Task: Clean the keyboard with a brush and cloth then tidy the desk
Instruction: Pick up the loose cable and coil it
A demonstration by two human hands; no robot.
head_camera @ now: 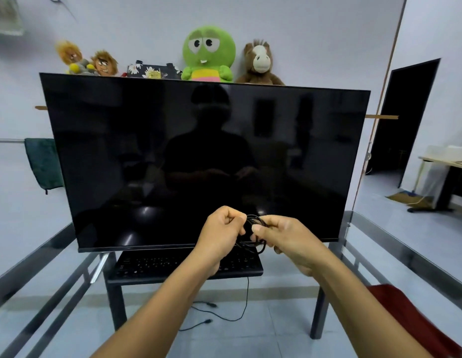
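Observation:
A coiled black cable point(253, 235) hangs in the air between both my hands, in front of the lower edge of the monitor. My left hand point(219, 236) pinches the coil from the left with curled fingers. My right hand point(284, 239) grips it from the right. Below them a black keyboard point(157, 264) lies on a dark shelf under the glass desk point(51, 257), its right part hidden by my left wrist. A red cloth point(405, 316) lies at the lower right. No brush is visible.
A large dark monitor point(173, 156) stands on the desk. Plush toys point(208, 52) and a floral pouch sit on a ledge behind it. A green towel point(42, 164) hangs at the left. Loose cables point(224, 313) trail on the floor below.

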